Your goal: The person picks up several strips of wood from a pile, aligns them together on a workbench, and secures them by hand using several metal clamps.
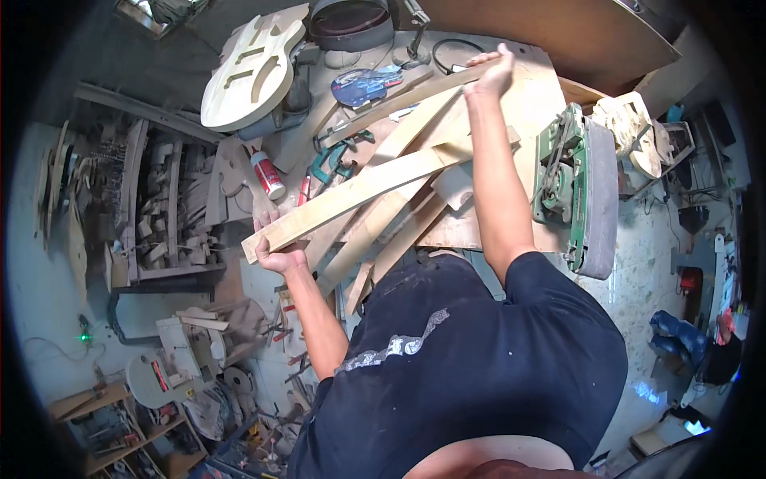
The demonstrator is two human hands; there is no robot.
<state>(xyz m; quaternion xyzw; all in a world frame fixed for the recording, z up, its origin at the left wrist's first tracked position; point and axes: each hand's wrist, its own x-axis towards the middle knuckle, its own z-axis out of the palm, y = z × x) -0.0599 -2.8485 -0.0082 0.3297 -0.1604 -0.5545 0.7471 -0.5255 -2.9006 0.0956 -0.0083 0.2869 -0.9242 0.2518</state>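
Person wears a dark navy short-sleeved T-shirt (479,351), dusted with pale specks, bearing a whitish printed mark across the front; both forearms are bare, with no gloves or wristwear.

Left hand (275,257): fingers wrapped under end of pale wood strip (351,194), fingertips hidden. Right hand (492,72): palm side out of sight, contact with strip pile (399,215) unclear. Surface (527,104) near edge covered by person's torso (463,359). Shelf contents (163,215) too small to identify. Picture corners black.
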